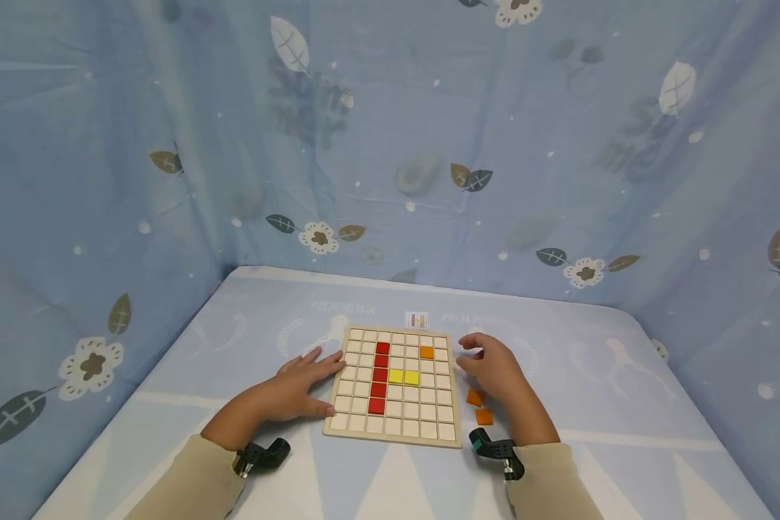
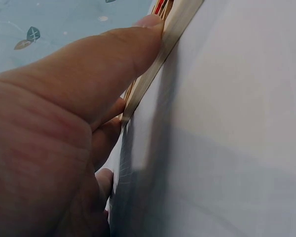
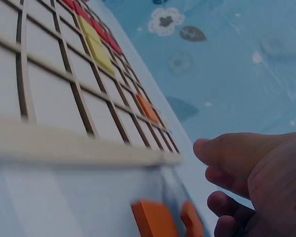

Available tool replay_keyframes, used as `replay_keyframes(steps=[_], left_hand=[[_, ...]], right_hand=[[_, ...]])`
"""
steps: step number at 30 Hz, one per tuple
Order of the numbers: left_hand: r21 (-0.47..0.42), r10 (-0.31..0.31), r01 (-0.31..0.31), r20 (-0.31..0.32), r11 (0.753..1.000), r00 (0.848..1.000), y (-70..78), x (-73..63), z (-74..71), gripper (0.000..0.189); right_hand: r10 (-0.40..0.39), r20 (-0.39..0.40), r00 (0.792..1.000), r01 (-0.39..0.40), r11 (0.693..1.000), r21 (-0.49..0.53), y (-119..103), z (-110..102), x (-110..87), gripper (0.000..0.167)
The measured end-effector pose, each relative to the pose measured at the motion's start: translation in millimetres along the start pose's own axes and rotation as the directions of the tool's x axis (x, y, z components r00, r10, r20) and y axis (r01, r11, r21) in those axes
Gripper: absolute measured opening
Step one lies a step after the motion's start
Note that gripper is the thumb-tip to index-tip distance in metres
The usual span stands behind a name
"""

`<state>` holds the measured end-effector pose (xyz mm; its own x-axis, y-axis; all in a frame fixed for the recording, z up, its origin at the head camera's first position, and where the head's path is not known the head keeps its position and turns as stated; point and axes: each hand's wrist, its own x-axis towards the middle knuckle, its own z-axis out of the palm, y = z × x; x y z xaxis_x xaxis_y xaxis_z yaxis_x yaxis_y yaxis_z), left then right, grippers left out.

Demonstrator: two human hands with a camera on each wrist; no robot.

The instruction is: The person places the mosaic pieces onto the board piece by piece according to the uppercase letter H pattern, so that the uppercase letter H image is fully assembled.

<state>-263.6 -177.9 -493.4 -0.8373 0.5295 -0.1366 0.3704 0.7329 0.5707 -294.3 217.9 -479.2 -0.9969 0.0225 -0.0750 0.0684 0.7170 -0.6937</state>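
A square wooden grid board (image 1: 393, 427) lies flat on the table, with a column of several red tiles (image 1: 380, 375), two yellow tiles (image 1: 404, 377) and one orange tile (image 1: 427, 352) set in its cells. My left hand (image 1: 292, 391) rests along the board's left side, fingers spread, with the thumb (image 2: 113, 57) on the rim in the left wrist view. Just off the right edge, my right hand (image 1: 492, 368) hovers with loosely bent fingers and nothing showing between them. Two loose orange tiles (image 1: 484, 417) lie below it on the table, seen as orange blocks (image 3: 155, 217) in the right wrist view.
Behind the board's far edge lies a small printed card (image 1: 417, 320) with a coloured grid pattern. A pale patterned cloth covers the table (image 1: 598, 383). Blue printed curtains (image 1: 390, 144) hang around the back and sides.
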Motion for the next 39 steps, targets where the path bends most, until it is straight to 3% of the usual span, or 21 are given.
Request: replay_keyframes(steps=[5,12,20,29,39], left_hand=[[0.009,-0.007,0.007,-0.003,1.000,1.000,-0.3,-3.6,-1.8,0.092],[-0.008,0.026,-0.026,-0.002,1.000,1.000,2.2,-1.0,-1.5,0.092],[-0.002,0.025,-0.025,-0.003,1.000,1.000,-1.3,-1.0,0.8,0.092],[0.006,-0.007,0.007,-0.011,1.000,1.000,-1.4,-1.9,1.1,0.091],[0.001,0.003,-0.003,-0.008,1.000,1.000,2.4,-3.7,0.1,0.091]], right_hand=[[0.033,0.025,0.999,-0.033,0.999,-0.019,17,-14,-4.7,0.036],[0.006,0.033,0.999,-0.004,0.998,-0.070,40,-25,-11.5,0.043],[-0.034,0.021,0.999,0.037,0.991,-0.130,36,-16,-13.7,0.048],[-0.014,-0.030,0.999,0.008,0.983,-0.184,35,-6,-13.0,0.040],[0.001,-0.049,0.999,-0.010,0.982,-0.187,34,-5,-14.6,0.034]])
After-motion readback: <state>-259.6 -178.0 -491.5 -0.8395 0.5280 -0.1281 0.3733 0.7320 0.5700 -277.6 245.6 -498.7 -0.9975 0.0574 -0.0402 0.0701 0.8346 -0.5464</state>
